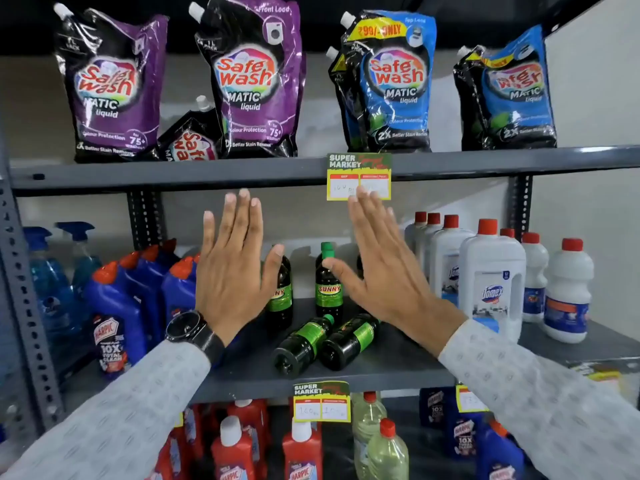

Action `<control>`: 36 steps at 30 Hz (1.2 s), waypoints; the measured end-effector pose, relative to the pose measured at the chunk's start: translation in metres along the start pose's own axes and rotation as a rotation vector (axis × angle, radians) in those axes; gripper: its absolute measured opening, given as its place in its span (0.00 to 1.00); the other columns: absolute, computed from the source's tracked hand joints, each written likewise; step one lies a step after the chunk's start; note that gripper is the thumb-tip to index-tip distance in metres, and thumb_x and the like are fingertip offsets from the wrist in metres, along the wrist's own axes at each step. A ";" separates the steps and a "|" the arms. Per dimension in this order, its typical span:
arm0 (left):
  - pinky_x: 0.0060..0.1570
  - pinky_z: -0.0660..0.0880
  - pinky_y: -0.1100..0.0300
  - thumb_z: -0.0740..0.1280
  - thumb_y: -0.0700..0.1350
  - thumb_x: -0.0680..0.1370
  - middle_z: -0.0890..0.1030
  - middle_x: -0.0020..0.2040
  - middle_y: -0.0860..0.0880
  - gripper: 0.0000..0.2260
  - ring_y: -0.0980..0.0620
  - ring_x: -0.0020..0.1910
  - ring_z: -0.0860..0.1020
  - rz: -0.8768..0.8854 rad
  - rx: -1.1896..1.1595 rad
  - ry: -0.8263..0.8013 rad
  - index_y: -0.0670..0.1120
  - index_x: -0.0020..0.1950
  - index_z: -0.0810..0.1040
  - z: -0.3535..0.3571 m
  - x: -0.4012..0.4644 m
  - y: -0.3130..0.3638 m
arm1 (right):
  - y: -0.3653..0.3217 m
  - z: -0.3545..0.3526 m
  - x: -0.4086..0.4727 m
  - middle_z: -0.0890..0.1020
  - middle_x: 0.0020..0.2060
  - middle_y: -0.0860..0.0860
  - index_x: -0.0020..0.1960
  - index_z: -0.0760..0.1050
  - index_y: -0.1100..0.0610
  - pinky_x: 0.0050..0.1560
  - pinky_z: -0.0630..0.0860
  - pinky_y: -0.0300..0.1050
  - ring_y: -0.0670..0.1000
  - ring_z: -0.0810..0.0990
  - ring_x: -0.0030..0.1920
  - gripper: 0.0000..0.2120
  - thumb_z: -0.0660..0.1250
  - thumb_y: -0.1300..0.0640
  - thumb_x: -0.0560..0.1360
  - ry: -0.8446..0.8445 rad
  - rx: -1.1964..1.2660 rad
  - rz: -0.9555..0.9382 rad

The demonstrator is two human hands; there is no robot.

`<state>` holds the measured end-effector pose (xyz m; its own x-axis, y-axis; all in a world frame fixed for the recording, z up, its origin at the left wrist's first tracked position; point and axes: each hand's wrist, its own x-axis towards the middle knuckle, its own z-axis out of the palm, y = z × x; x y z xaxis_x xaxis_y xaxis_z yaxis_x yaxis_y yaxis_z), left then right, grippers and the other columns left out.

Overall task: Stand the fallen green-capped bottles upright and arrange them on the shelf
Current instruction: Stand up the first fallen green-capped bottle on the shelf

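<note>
1. Grey metal shelf (398,370) at the frame's centre carries the green-capped bottles.
2. Two fallen bottles (303,344) lie side by side at centre-bottom, long axes diagonal, caps toward the upper right, bases toward the camera.
3. One upright bottle (327,282) stands behind them; another upright one (282,292) is half hidden by the left hand (232,271).
4. Both the left hand and the right hand (388,271) are raised with flat, spread fingers, holding nothing.
5. A dark bottle behind the right hand is mostly hidden.

One head-worn view faces the shelf (381,372) rack straight on from close range, looking slightly down across three tiers.
</note>
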<state>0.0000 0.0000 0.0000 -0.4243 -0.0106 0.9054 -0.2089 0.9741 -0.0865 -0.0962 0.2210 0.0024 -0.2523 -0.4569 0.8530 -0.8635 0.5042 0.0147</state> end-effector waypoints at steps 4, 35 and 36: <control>0.78 0.50 0.42 0.48 0.55 0.84 0.52 0.81 0.41 0.28 0.46 0.81 0.47 -0.082 -0.025 -0.190 0.41 0.80 0.52 0.029 -0.057 -0.017 | -0.007 0.036 -0.008 0.73 0.76 0.56 0.79 0.69 0.59 0.78 0.66 0.52 0.56 0.71 0.77 0.28 0.62 0.46 0.84 -0.238 0.086 -0.005; 0.71 0.67 0.52 0.54 0.49 0.82 0.77 0.69 0.44 0.19 0.48 0.68 0.75 -0.137 -0.173 -0.523 0.45 0.68 0.75 0.098 -0.167 -0.036 | 0.009 0.198 0.047 0.80 0.37 0.56 0.50 0.77 0.62 0.34 0.74 0.43 0.56 0.78 0.34 0.10 0.63 0.55 0.81 -0.936 0.061 0.723; 0.71 0.67 0.52 0.54 0.49 0.82 0.78 0.69 0.44 0.19 0.48 0.68 0.75 -0.137 -0.169 -0.519 0.45 0.68 0.75 0.099 -0.167 -0.036 | 0.010 0.196 0.049 0.79 0.31 0.56 0.46 0.75 0.62 0.28 0.71 0.42 0.54 0.76 0.28 0.10 0.66 0.55 0.80 -0.893 0.103 0.765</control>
<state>-0.0085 -0.0551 -0.1893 -0.7901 -0.2074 0.5768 -0.1663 0.9783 0.1239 -0.2028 0.0605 -0.0582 -0.9003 -0.4329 -0.0465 -0.3757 0.8264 -0.4194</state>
